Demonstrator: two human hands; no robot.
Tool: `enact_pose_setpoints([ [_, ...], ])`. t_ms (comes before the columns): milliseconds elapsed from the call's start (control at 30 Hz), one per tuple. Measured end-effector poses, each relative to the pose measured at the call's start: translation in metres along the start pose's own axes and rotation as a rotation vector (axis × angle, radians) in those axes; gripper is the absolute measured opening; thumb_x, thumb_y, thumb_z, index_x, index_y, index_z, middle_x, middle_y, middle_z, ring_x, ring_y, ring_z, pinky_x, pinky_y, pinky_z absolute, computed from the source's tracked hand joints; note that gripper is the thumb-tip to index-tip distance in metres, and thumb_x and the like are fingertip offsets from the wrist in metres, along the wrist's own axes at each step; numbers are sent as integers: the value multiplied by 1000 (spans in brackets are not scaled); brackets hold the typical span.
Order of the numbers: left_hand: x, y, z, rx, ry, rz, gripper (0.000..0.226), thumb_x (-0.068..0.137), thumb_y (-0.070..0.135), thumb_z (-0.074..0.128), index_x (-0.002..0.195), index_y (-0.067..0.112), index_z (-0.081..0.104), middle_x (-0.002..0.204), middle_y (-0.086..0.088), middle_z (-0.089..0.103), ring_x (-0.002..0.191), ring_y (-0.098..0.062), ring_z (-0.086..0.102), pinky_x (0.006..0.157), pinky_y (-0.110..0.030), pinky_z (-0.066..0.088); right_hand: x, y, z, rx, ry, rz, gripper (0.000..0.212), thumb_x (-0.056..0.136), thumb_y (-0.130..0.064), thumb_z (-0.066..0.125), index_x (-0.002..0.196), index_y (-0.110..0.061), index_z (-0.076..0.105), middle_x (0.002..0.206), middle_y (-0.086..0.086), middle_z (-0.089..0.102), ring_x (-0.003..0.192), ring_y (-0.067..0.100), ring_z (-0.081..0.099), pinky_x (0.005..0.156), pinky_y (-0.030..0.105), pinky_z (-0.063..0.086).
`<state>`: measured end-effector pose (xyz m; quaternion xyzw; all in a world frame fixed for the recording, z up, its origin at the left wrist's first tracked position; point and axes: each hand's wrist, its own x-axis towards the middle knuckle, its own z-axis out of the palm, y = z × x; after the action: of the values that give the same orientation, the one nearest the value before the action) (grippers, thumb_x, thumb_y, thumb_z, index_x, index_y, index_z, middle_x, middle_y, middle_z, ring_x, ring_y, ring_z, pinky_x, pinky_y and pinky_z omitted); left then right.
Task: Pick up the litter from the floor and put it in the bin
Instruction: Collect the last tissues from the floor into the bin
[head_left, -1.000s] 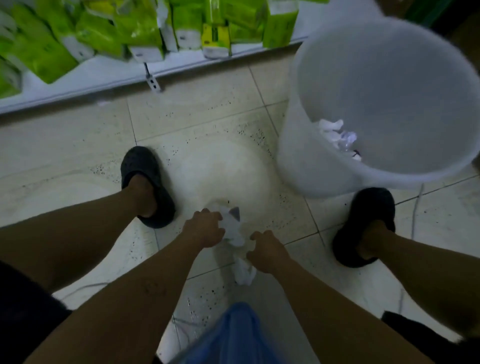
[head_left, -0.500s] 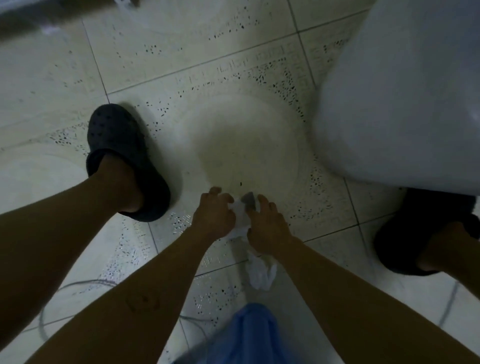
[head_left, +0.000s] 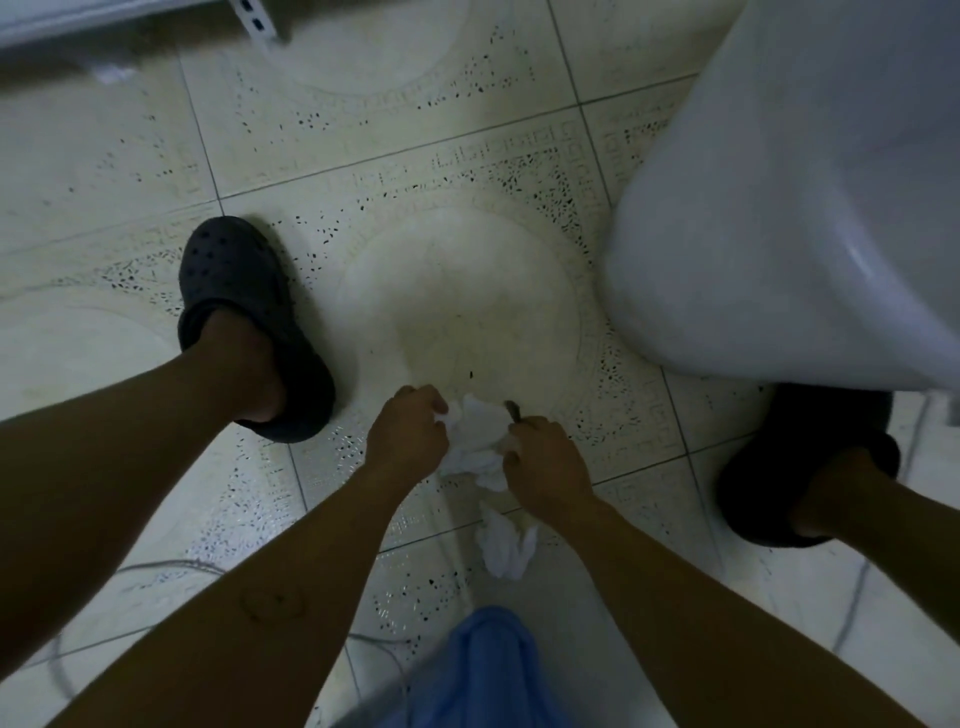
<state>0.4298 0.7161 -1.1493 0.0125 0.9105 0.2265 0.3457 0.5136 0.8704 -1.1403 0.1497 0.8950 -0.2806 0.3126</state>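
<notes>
A wad of crumpled white tissue (head_left: 478, 436) lies on the tiled floor between my feet. My left hand (head_left: 408, 441) grips its left side and my right hand (head_left: 543, 462) grips its right side; both are curled onto the paper. A small dark scrap (head_left: 511, 409) pokes out by my right fingers. Another crumpled white tissue (head_left: 506, 545) lies loose on the floor just below my right wrist. The white plastic bin (head_left: 779, 218) stands at the upper right, and only its outer wall shows.
My left foot in a dark clog (head_left: 244, 322) is planted left of the tissue, my right foot in a dark clog (head_left: 800, 467) under the bin's edge. A white shelf base (head_left: 130, 21) runs along the top left. Thin cables (head_left: 171, 566) trail across the floor. Blue cloth (head_left: 483, 670) hangs at bottom centre.
My view has tipped down, so the shelf goods and the bin's inside have left the frame. Both hands have closed in on the tissue wad from either side.
</notes>
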Motion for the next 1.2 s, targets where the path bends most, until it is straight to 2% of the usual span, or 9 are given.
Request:
enact_pose_setpoints([
  [100, -5, 12, -11, -71, 10, 40, 20, 86, 12, 61, 105, 17, 61, 103, -8, 60, 80, -14, 50, 64, -23, 38, -8, -4, -14, 71, 109, 42, 28, 97, -17, 44, 110, -4, 66, 112, 13, 64, 104, 25, 59, 83, 28, 42],
  [233, -20, 47, -37, -227, 58, 126, 52, 85, 15, 64, 132, 22, 42, 79, 3, 56, 66, -12, 54, 56, -24, 45, -21, -15, -54, 144, 313, 104, 22, 94, -22, 54, 100, -10, 70, 100, 9, 70, 88, 23, 64, 75, 29, 48],
  [400, -49, 95, -73, -250, 115, 249, 18, 88, 28, 63, 100, 15, 60, 84, -3, 66, 76, -19, 63, 66, -28, 52, -48, -27, -109, 268, 490, 80, 12, 92, -32, 55, 86, -22, 52, 64, -10, 54, 55, 7, 46, 51, 20, 33],
  [533, -84, 133, -110, -267, 198, 352, 14, 86, 26, 65, 97, 19, 64, 91, 1, 68, 77, -15, 63, 66, -22, 47, -87, -33, -159, 302, 559, -14, 23, 90, -30, 56, 111, -22, 60, 85, -5, 69, 76, 12, 61, 65, 20, 40],
  [633, -112, 158, -136, -282, 265, 411, 13, 84, 29, 67, 96, 23, 64, 88, 6, 66, 69, -8, 61, 58, -19, 44, -112, -34, -193, 210, 599, -63, 14, 88, -17, 55, 96, -17, 67, 91, 1, 71, 79, 14, 60, 66, 20, 36],
  [800, -151, 204, -167, -272, 351, 511, 15, 82, 20, 67, 95, 26, 62, 87, 10, 62, 68, -7, 60, 56, -18, 42, -159, -32, -240, 266, 648, -125, 11, 86, -12, 55, 83, -16, 65, 71, -1, 62, 70, 19, 58, 54, 22, 39],
  [967, -168, 253, -173, -225, 386, 593, 18, 79, 20, 66, 94, 27, 63, 86, 11, 63, 69, -9, 60, 66, -25, 46, -195, -5, -291, 220, 659, -130, 13, 87, -17, 58, 92, -16, 69, 83, 4, 73, 83, 22, 66, 82, 35, 54],
  [1133, -161, 304, -162, -143, 381, 652, 19, 79, 23, 66, 97, 27, 62, 94, 7, 67, 77, -18, 64, 71, -31, 53, -198, 47, -338, 271, 743, -34, 10, 87, -17, 60, 82, -23, 66, 84, 3, 73, 64, 11, 65, 64, 19, 53],
  [1200, -151, 324, -153, -112, 395, 672, 24, 80, 22, 65, 103, 27, 61, 102, 5, 68, 84, -19, 66, 74, -30, 52, -189, 69, -341, 426, 731, 46, 7, 86, -20, 62, 92, -21, 66, 88, 3, 73, 66, 10, 66, 66, 22, 55],
])
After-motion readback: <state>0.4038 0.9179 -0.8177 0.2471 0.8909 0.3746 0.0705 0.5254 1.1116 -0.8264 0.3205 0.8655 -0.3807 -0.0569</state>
